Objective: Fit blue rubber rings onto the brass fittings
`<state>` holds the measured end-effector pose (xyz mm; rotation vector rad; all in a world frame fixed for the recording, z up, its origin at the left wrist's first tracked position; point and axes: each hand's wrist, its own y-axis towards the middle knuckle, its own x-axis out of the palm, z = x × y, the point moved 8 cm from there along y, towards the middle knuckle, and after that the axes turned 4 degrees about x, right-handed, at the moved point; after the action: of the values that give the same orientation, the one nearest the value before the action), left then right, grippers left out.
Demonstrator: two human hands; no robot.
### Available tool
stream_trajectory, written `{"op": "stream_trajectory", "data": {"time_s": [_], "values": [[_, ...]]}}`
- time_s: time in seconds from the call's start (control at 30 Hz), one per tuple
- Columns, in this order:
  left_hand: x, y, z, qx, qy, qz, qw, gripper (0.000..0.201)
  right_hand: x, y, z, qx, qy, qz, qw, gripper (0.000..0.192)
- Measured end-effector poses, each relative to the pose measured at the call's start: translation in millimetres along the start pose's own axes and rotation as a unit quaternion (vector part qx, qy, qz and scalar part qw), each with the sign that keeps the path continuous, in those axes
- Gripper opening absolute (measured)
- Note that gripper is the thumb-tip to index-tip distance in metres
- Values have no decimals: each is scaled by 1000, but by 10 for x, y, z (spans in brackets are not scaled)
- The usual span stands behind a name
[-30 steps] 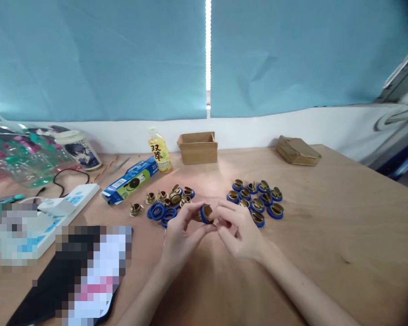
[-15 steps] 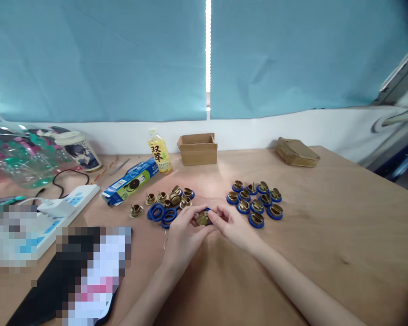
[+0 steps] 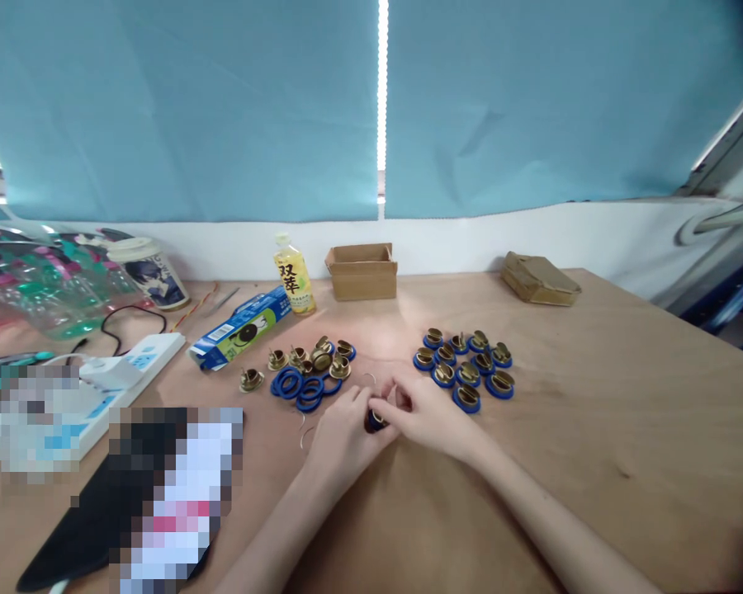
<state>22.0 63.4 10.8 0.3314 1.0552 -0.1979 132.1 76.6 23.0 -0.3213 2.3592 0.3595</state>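
Both hands meet low over the wooden table [image 3: 594, 429], pinching one small brass fitting with a blue ring [image 3: 375, 421] between their fingertips. My left hand [image 3: 342, 437] grips it from the left, my right hand [image 3: 422, 412] from the right; the piece is mostly hidden by fingers. Left of the hands lie loose blue rings [image 3: 300, 385] and bare brass fittings [image 3: 314, 358]. To the right sits a cluster of brass fittings with blue rings on them [image 3: 467, 370].
A yellow drink bottle [image 3: 293, 275], an open cardboard box [image 3: 362, 270] and a flat brown packet [image 3: 538, 278] stand along the back. A blue carton [image 3: 238, 327], a white power strip [image 3: 124, 371], cables and plastic bottles [image 3: 43, 285] fill the left side.
The hands have dropped from above the table down to its surface and come nearer to me, still holding the fitting, which has turned and is now more hidden by the fingers.
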Motion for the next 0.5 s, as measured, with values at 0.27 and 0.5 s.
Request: {"op": "stream_trajectory", "data": {"time_s": [0.27,0.5], "values": [[49,-4,49,2,15,-15,1000,13,52,-32,-8,-18,-76,-28,997,13],[78,-11,58,45,26,-8,999,11,-77,42,138,28,-183,9,983,20]]}}
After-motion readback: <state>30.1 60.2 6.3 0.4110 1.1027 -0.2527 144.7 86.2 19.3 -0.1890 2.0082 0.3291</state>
